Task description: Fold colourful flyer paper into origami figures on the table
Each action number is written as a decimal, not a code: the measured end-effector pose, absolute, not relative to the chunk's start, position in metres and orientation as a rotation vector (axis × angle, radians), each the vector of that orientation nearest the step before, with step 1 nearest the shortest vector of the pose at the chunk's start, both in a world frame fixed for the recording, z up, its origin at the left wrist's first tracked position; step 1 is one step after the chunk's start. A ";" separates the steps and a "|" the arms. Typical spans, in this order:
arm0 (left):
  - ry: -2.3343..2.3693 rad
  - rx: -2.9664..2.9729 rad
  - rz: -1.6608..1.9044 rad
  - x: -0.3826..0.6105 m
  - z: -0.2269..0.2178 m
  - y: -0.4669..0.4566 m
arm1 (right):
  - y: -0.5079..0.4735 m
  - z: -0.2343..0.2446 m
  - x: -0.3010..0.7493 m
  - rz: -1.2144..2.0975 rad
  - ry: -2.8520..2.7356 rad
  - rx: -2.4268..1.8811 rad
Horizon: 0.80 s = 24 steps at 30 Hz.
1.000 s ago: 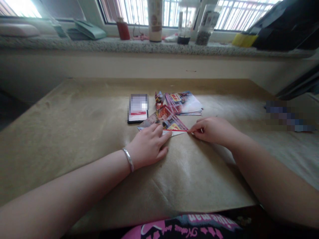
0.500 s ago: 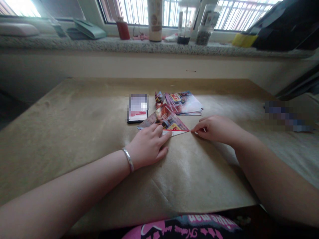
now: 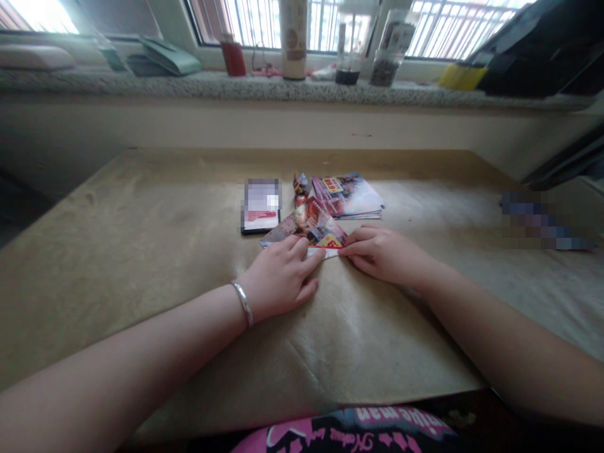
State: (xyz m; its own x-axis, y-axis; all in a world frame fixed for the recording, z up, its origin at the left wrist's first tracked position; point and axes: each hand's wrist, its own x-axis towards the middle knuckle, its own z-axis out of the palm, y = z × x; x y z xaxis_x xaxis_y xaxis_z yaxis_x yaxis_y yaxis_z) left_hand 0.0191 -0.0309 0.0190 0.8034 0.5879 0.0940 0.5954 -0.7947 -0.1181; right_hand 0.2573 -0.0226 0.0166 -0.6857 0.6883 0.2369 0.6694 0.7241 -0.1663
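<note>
Folded paper (image 3: 306, 224) touching both hands (image 3: 279, 277) (image 3: 389, 255).

Daylight enters through the window (image 3: 316, 28), its panes washed out to near white, while the wall (image 3: 189, 119) below the sill (image 3: 264, 89) sits in dim shade. Pale sheen streaks the table (image 3: 349, 314); soft shadow falls beside the right arm (image 3: 476, 305). Fine print on the paper (image 3: 314, 220) is blurred. The phone (image 3: 261, 207) is partly pixelated, and the outer edges look stretched and smeared.
</note>
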 end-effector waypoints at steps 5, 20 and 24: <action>-0.926 -2.849 -0.065 0.020 0.021 -0.031 | -0.024 0.014 0.248 0.121 -2.638 -1.010; -0.807 -2.861 -0.092 0.012 0.022 -0.027 | -0.027 0.017 0.244 0.020 -2.703 -1.043; -0.800 -2.886 -0.074 0.011 0.026 -0.024 | -0.027 0.017 0.243 0.002 -2.715 -1.044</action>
State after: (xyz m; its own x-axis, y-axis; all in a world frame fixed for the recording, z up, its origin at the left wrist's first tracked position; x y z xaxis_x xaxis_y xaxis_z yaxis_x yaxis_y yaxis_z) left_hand 0.0114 -0.0242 0.0258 0.8570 0.5081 0.0860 0.5152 -0.8475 -0.1274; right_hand 0.2433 -0.0272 0.0175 -0.7189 0.6610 0.2151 0.6608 0.7459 -0.0840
